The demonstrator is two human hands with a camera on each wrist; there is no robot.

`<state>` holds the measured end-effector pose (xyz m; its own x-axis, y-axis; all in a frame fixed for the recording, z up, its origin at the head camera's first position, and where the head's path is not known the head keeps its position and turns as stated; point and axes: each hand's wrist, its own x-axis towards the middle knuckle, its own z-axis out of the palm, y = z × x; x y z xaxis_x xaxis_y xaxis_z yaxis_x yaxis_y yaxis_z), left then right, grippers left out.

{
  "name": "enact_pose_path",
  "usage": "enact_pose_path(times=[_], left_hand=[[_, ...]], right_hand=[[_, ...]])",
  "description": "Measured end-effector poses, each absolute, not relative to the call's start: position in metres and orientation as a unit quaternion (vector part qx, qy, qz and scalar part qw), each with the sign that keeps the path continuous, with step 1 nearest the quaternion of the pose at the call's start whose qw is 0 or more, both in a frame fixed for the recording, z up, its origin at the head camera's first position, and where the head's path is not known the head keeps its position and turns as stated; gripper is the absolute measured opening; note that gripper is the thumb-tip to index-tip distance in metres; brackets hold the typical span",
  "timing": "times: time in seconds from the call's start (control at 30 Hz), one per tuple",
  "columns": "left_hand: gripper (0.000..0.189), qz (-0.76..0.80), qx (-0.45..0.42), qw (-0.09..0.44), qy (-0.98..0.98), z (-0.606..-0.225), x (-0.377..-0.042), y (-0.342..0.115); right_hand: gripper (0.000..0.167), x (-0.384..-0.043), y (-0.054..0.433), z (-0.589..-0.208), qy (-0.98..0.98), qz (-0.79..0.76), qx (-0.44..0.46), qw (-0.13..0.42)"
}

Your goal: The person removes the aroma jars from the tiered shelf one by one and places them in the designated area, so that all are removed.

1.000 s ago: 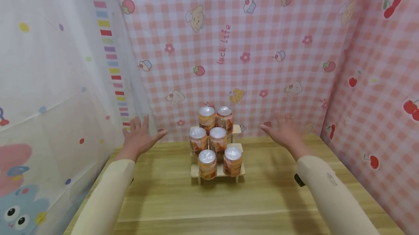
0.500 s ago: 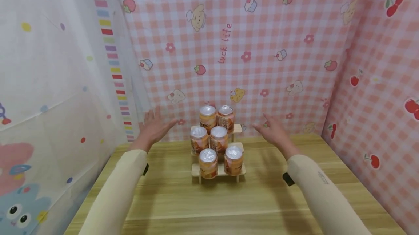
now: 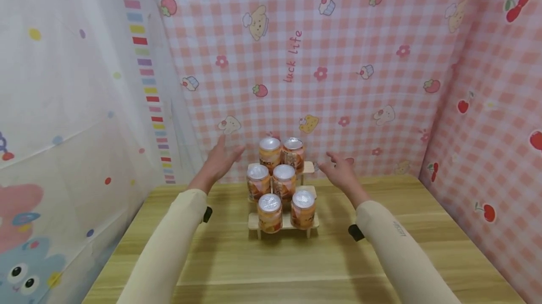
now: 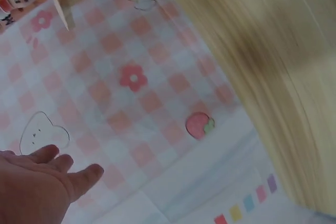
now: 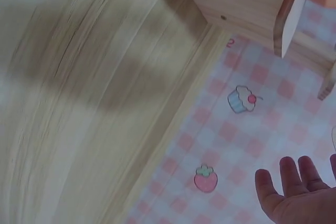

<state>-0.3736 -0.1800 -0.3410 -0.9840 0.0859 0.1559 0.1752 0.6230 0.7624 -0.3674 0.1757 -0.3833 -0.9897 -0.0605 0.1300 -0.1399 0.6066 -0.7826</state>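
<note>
A small three-step wooden rack [image 3: 254,221] stands at the back middle of the table, with two orange cans with silver lids on each step. On the top step are the rear left can [image 3: 269,154] and the rear right can [image 3: 293,157]; the middle can [image 3: 284,184] and front right can [image 3: 303,214] sit lower. My left hand [image 3: 218,162] hovers left of the rack, fingers extended and touching nothing. To the rack's right, my right hand [image 3: 342,174] is also in the air with fingers loosely spread. Both wrist views show the hands [image 4: 39,187] apart from the cans.
The wooden table [image 3: 271,266] runs up to a pink checked cloth [image 3: 360,36] behind the rack. A white printed sheet [image 3: 76,106] hangs on the left, and a cherry-patterned cloth [image 3: 487,153] on the right.
Both hands have moved inward toward the rack, the left one to the right and the right one to the left. The cans and rack have stayed put.
</note>
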Motion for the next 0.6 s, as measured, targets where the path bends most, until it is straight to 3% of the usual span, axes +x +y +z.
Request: enact_pose_path(times=[0.3, 0.6], left_hand=[[0.113, -0.496, -0.050, -0.005, -0.867, -0.336, -0.379, -0.161], [0.086, -0.561, -0.075, 0.003, -0.824, -0.338, -0.393, -0.146]], right_hand=[[0.061, -0.377, 0.162, -0.396, -0.867, 0.498, 0.024, 0.017], [0.053, -0.384, 0.150, -0.406, -0.828, 0.561, 0.011, 0.012]])
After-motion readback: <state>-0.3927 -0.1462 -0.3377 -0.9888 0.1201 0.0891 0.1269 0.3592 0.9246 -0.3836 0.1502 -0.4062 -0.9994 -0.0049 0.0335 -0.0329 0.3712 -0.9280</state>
